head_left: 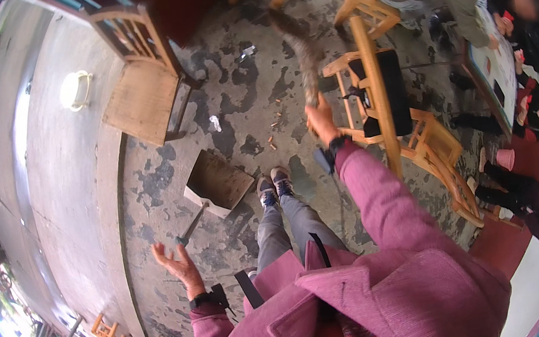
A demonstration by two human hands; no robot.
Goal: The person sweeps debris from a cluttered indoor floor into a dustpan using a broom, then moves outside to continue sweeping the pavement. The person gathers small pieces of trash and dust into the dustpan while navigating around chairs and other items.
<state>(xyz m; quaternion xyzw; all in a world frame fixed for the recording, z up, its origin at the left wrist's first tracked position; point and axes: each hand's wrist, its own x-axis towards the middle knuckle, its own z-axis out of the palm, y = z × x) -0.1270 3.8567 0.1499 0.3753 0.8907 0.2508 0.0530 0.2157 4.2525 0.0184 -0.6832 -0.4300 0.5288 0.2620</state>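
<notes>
My right hand (322, 122), stretched out ahead, is closed around a brown broom (304, 60) that reaches away from me and is smeared by motion. My left hand (179, 267) is held out at the left with its fingers spread and nothing in it. A box-shaped dustpan (216, 184) lies on the floor in front of my shoes; its thin handle (193, 225) slants toward my left hand. Several cigarette butts (272, 142) and a crumpled white scrap (215, 123) lie beyond the dustpan. Another pale scrap (248, 52) is farther off.
A wooden chair (142, 97) stands at the far left by the floor's edge. To the right, close to my right arm, are a wooden chair with a black bag (386, 93) and more wooden seats (434, 138). Several people sit around a table (489, 86) at the right.
</notes>
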